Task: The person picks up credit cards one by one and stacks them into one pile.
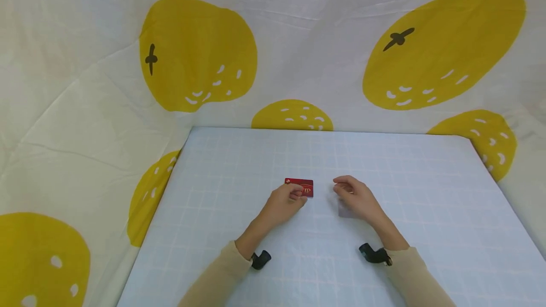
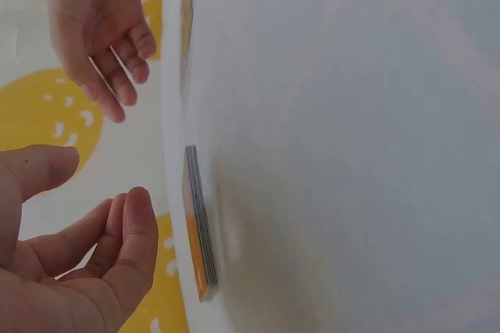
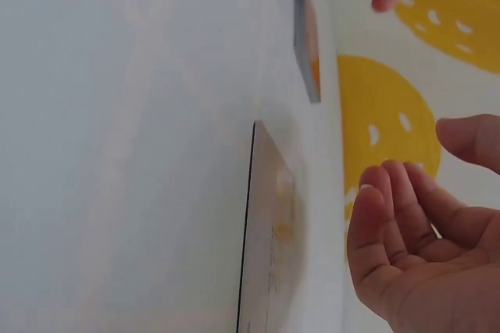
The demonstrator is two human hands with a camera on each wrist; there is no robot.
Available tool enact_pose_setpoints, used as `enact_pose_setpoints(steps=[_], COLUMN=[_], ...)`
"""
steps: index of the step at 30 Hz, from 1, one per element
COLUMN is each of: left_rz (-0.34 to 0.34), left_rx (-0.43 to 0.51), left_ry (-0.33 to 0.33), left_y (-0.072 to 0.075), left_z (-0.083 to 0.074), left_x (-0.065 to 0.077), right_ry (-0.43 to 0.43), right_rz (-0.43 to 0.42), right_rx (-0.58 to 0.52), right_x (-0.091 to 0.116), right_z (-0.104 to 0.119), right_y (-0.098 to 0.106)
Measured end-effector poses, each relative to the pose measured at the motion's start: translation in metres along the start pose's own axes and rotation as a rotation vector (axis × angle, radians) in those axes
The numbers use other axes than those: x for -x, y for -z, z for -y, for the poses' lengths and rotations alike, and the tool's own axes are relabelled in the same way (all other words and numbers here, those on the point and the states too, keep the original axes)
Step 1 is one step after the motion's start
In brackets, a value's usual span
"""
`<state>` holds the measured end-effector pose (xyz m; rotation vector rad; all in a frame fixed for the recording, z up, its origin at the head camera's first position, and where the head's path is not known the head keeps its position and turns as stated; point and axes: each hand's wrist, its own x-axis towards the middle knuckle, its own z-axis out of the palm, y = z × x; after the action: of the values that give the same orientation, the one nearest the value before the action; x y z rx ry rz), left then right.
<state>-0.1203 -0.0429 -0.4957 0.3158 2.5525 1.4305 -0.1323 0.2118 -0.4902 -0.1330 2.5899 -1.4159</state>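
A small stack of cards lies on the table, its top a red card (image 1: pixel 308 185) with pale lettering; the layered edge of the stack (image 2: pixel 201 227) shows in the left wrist view. Over its near side hovers my left hand (image 1: pixel 283 203), fingers loosely bent, thumb apart, nothing held. To the right, a thin greyish card (image 1: pixel 346 211) lies flat, partly hidden beneath my right hand (image 1: pixel 359 200). The right wrist view shows this pale card (image 3: pixel 267 231) with a dark edge and faint markings. My right hand is raised above it, fingers relaxed and holding nothing.
A pale, faintly checked cloth covers the table (image 1: pixel 239 165). White sheeting (image 1: pixel 307 51) with yellow fruit prints rises behind and at both sides. Each wrist wears a black camera mount, such as the one (image 1: pixel 374 254) on the right.
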Motion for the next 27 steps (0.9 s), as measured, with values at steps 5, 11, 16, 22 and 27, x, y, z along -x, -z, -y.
enact_pose_setpoints(steps=[5,11,16,22,27], left_rz=[0.034,0.095,0.156,0.194,0.233], left_rx=[0.009,-0.014,-0.084,-0.212,-0.289], left_ry=[-0.021,-0.043,-0.082,-0.099,-0.068], left_y=[-0.018,-0.039,-0.056,-0.072,-0.083], left_z=[-0.007,-0.016,-0.024,-0.032,-0.036], left_x=[-0.003,-0.013,-0.023,-0.033,-0.037], right_ry=[0.023,0.051,0.049,0.064,0.067], right_rz=[-0.032,-0.036,-0.023,-0.007,0.006], right_rx=[0.027,0.075,0.115,0.168,0.228], right_x=[0.006,0.013,0.016,0.020,0.022], right_z=[-0.009,-0.023,-0.035,-0.045,-0.053], right_y=[0.011,0.025,0.036,0.047,0.056])
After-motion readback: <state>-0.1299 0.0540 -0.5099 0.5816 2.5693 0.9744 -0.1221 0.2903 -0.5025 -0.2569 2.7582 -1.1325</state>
